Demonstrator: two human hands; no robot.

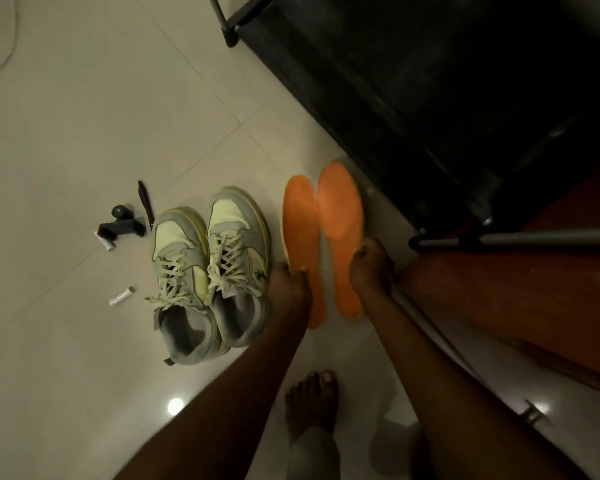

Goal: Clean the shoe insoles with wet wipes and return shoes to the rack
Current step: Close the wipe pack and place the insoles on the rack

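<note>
On the pale tiled floor (84, 98), two orange insoles lie side by side near the dark shoe rack (430, 81). The left hand (286, 282) pinches the edge of the left insole (300, 220), and the right hand (369, 268) grips the right insole (340, 209) with curled fingers. Just to the left stands the pair of grey-white sneakers (208, 271), unlaced loosely. Further left lie some small dark objects (122, 223); what they are, I cannot say in this dim light.

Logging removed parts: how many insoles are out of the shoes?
2: one flat orange foam insole gripped by the left hand, the other by the right hand.
</note>
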